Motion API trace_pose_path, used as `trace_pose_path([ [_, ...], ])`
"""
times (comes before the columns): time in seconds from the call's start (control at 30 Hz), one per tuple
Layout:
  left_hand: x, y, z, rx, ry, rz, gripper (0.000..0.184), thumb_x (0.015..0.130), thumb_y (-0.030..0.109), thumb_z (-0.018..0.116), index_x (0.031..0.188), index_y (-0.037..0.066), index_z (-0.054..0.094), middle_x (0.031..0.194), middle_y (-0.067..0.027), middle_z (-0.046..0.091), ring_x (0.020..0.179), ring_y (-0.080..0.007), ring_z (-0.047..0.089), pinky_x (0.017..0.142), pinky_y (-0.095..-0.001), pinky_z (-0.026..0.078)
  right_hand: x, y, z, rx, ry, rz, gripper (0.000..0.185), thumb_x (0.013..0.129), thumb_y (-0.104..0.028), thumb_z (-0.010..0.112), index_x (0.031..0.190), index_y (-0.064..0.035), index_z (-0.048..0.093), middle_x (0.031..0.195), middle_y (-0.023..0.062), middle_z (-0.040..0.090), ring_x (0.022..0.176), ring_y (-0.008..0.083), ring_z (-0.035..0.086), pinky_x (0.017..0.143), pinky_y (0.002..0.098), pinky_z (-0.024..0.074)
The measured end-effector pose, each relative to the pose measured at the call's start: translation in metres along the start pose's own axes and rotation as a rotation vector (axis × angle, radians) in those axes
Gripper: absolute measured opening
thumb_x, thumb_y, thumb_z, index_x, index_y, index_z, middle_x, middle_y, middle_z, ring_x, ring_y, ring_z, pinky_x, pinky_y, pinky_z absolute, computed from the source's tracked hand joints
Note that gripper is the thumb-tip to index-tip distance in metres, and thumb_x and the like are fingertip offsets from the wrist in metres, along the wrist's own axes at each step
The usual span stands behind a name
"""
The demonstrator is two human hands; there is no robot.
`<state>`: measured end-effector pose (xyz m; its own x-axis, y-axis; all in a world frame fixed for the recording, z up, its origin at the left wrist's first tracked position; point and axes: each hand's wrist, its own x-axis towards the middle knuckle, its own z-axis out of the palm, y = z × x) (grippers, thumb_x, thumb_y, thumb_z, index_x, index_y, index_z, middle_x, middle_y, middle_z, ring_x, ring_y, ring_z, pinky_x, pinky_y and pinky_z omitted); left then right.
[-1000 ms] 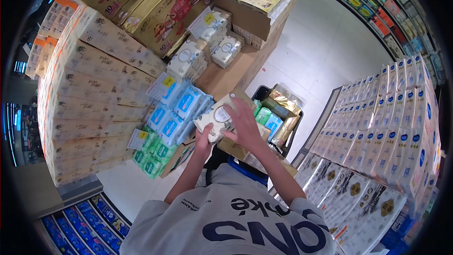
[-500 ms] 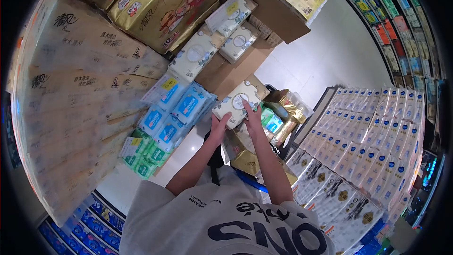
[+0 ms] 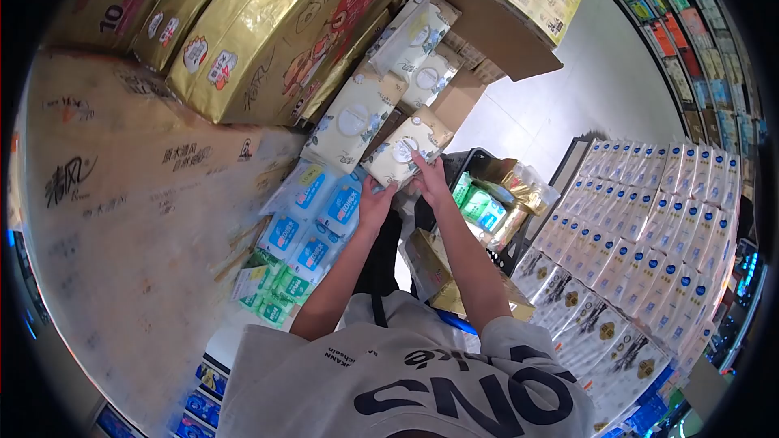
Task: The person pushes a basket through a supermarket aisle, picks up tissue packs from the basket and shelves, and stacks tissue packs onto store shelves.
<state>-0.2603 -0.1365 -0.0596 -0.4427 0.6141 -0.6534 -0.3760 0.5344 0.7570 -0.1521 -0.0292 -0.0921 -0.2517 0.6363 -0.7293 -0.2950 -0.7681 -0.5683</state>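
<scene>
Both hands hold a cream floral tissue pack (image 3: 411,143) with a round label on top. My left hand (image 3: 376,202) grips its near left corner, while my right hand (image 3: 431,178) has its fingers over the near right side. The held pack hangs over a brown cardboard box, right beside a matching cream pack (image 3: 352,120). Farther back in the box lies another floral pack (image 3: 428,77), partly behind a clear price sign (image 3: 398,36). Just left of my left hand are stacked blue-and-white wipes packs (image 3: 339,207).
Green packs (image 3: 286,290) lie at the near end of the display. Large gold bundles (image 3: 268,40) stand behind. To the right, a black basket (image 3: 466,164) holds green and gold packages, with an open carton (image 3: 434,264) near it. Tall rows of white packs (image 3: 641,219) line the right.
My hands have carried the floral pack away from the basket, forward and left, closer to the packs in the cardboard box. The camera view has shifted too.
</scene>
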Motion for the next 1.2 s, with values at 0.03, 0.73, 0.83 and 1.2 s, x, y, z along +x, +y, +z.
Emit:
trace_pose_path([
  [0.03,0.004,0.001,-0.005,-0.011,-0.01,-0.006,0.076,0.085,0.028,0.069,0.141,0.0,0.027,0.135,-0.0148,0.044,0.108,-0.0221,0.056,0.087,-0.0338,0.049,0.003,0.0,0.006,-0.016,-0.047,0.017,0.074,0.08,-0.02,0.076,0.133,-0.0109,0.027,0.128,0.0133,0.048,0.114,0.0266,0.055,0.086,0.0438,0.0522],
  [0.73,0.016,0.004,-0.023,0.04,0.043,-0.117,0.045,0.086,0.028,0.07,0.109,0.001,0.043,0.106,-0.0113,0.054,0.087,-0.0207,0.063,0.07,-0.0328,0.054,0.059,-0.012,0.002,-0.344,-0.364,0.277,0.077,0.079,-0.035,0.076,0.137,-0.0128,0.032,0.13,0.0059,0.049,0.119,0.0209,0.049,0.099,0.0457,0.0409],
  [0.83,0.028,0.009,-0.023,0.043,0.005,-0.031,0.044,0.087,0.024,0.068,0.115,0.0,0.043,0.11,-0.0118,0.053,0.09,-0.0215,0.063,0.071,-0.0331,0.055,0.061,0.004,0.012,-0.206,-0.143,0.223,0.078,0.077,-0.036,0.077,0.136,-0.0086,0.033,0.127,0.0121,0.053,0.115,0.0262,0.054,0.096,0.0439,0.043],
  [1.2,0.036,0.021,-0.005,0.145,0.104,0.026,0.062,0.087,0.025,0.066,0.135,-0.001,0.035,0.133,-0.0136,0.043,0.113,-0.0207,0.054,0.083,-0.0347,0.052,0.049,0.078,0.031,-0.995,0.21,-0.343,0.069,0.08,-0.028,0.071,0.134,-0.0003,0.038,0.11,0.0226,0.059,0.095,0.0329,0.063,0.082,0.0404,0.0496],
])
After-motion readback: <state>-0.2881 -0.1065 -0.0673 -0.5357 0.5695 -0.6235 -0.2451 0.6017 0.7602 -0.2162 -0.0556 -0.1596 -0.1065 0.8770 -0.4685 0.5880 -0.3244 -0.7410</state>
